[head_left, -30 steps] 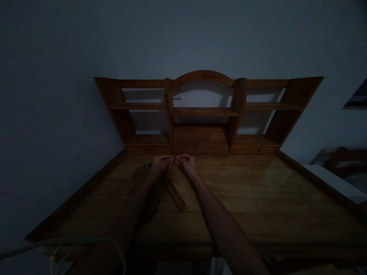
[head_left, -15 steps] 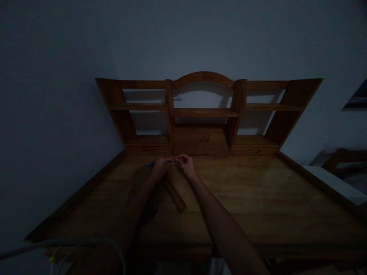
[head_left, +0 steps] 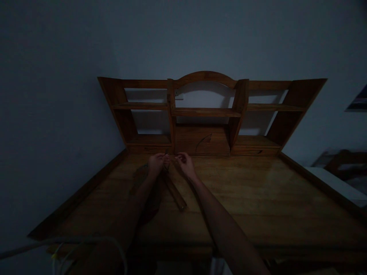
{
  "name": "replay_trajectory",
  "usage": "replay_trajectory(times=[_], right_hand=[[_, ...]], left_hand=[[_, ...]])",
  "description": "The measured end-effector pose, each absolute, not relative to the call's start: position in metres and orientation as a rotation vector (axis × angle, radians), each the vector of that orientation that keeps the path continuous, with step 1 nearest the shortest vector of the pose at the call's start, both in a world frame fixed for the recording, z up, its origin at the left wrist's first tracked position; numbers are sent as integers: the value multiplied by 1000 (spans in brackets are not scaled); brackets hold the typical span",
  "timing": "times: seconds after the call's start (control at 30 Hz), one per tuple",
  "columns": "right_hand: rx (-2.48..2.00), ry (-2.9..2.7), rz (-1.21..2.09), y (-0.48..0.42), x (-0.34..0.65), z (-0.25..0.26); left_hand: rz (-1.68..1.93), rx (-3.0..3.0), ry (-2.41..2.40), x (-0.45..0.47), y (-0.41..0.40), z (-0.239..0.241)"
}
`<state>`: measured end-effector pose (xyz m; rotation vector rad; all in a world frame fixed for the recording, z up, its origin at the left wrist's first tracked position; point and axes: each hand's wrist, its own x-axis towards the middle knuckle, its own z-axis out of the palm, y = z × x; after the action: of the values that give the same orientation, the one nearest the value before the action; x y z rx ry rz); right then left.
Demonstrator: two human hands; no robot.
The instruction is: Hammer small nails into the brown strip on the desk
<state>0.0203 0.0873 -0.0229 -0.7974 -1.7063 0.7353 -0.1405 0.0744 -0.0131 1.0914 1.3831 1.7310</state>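
Observation:
In the dim head view, my left hand (head_left: pixel 156 164) is closed in a pinch above the left part of the wooden desktop (head_left: pixel 243 191). A small dark thin tip sticks up from its fingers, too dim to name. My right hand (head_left: pixel 185 165) is a short gap to the right, fingertips drawn together; whatever they hold, if anything, cannot be made out. Below the hands lies a long brown wooden-looking bar (head_left: pixel 175 194), slanting toward me. A dark, shapeless item (head_left: pixel 153 204) lies partly hidden under my left forearm.
A wooden shelf unit (head_left: pixel 206 112) with cubbies and small drawers stands along the desk's back edge, against the wall. A pale curved tube (head_left: pixel 86 240) crosses the lower left. To the right are a white surface (head_left: pixel 332 183) and a wooden chair-like frame (head_left: pixel 344 162).
My hands were together and have come apart. The left has moved slightly left and turned, with a dark tip now showing above its fingers. The view has shifted slightly.

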Motion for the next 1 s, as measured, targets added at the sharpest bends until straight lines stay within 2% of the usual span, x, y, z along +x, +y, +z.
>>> replay_trajectory(times=[0.3,0.6,1.0], right_hand=[[-655,-2267,503,58,12,-25],[-763,-2311,353,66,18,-30],[-785,-2359,312,41,-8,-27]], left_hand=[[1907,833,1179,-143,67,-7],[1942,794,1155,-141,65,-3],[1953,836,1189,-144,66,-1]])
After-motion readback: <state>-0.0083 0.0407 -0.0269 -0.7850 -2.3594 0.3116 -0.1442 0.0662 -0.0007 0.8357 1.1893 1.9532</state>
